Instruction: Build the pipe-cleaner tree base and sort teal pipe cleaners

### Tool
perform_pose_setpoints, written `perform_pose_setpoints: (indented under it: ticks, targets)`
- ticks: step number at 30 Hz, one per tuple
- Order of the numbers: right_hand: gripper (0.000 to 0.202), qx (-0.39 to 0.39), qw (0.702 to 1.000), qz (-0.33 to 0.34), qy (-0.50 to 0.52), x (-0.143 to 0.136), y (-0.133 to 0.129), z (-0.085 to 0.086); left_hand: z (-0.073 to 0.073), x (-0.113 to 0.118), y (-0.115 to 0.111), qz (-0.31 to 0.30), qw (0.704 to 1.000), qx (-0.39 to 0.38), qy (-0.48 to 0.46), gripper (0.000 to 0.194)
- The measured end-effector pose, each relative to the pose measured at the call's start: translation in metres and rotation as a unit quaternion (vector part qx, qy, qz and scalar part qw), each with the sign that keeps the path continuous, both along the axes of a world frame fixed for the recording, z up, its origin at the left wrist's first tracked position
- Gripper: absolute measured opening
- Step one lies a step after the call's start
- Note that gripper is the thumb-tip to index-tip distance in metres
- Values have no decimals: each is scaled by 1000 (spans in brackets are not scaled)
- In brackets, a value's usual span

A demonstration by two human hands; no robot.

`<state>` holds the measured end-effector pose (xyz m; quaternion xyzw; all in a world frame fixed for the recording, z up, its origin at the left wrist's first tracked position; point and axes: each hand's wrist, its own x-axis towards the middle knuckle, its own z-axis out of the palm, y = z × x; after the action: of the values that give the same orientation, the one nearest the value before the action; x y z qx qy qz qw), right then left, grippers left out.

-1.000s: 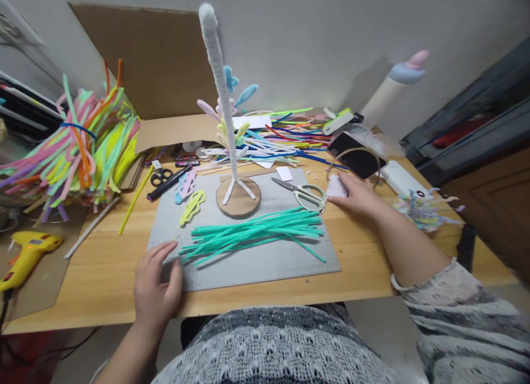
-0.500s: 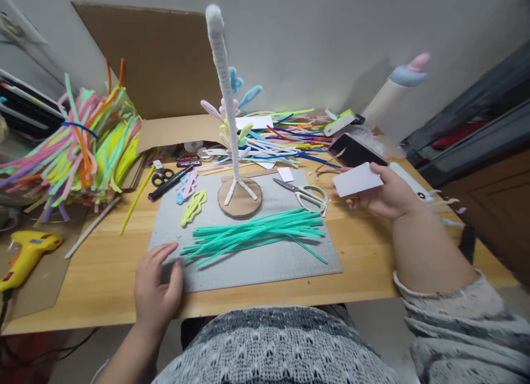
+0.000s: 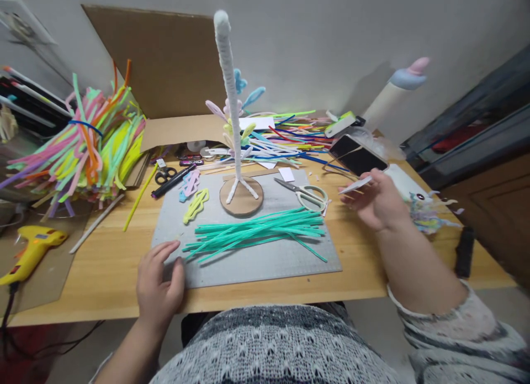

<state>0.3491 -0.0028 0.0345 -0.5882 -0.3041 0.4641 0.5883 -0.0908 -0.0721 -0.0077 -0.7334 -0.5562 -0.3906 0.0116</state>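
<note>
Fingers of our right hand pinch a small white paper card edge-on, raised; our left hand lies spread on the grey rectangular cutting mat.

The card in the right hand looks like thin, matt white paper. The stems are fuzzy teal chenille on a matt grey mat; the table is smooth pale wood. The scissors have glossy plastic handles and metal blades
</note>
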Motion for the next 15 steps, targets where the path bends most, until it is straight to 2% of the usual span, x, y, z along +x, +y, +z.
perform_pose_setpoints:
  ticks: [2,4,7,9,10,13,14,15]
  targets:
    - [28,12,997,63,-47,-26,-12,-1,9,9,-5,-36,999,23,-5,33]
    - [37,25,986,142,-88,-57,-27,-1,22,27,-9,-125,992,10,-3,38]
    - [48,79,955,262,-115,-105,-53,4,42,66,-6,-280,957,-69,14,49]
    - [47,101,938,311,-116,-130,-67,9,50,90,1,-332,940,-79,10,57]
    - [48,108,928,334,-121,-138,-71,13,52,99,5,-353,934,-60,20,51]
    - [57,135,892,391,-183,-136,-67,23,50,111,19,-361,932,0,-26,31]
    - [60,144,885,385,-221,-125,-60,26,48,110,23,-346,936,6,-65,26]
    - [55,164,886,336,-273,-109,-50,29,46,108,26,-323,940,7,-110,21]
